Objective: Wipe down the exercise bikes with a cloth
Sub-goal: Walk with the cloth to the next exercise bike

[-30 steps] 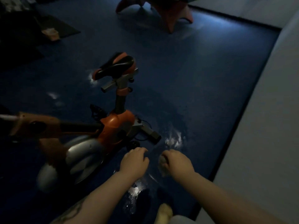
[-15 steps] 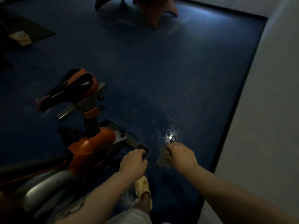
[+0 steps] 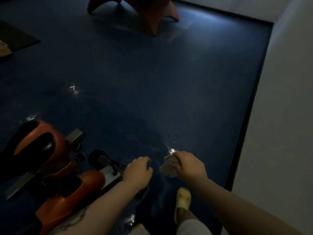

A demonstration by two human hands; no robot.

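Observation:
An orange and black exercise bike (image 3: 55,187) fills the lower left, its black and orange saddle (image 3: 33,146) nearest me and a grey base bar (image 3: 110,173) running toward my hands. My left hand (image 3: 138,172) hangs over the right end of that bar with fingers curled; whether it touches the bar is unclear. My right hand (image 3: 190,167) is closed on a crumpled grey cloth (image 3: 169,167), held above the floor just right of the bike.
Dark blue floor (image 3: 152,90) with wet, shiny patches (image 3: 74,88). A red-orange piece of equipment (image 3: 152,12) stands at the top. A white wall (image 3: 284,116) with a black skirting runs along the right. My yellow slipper (image 3: 183,199) is below my hands.
The view has swung right and closer, so the bike slid to the lower left. Both hands keep their places over the bar's end, the cloth still in my right hand.

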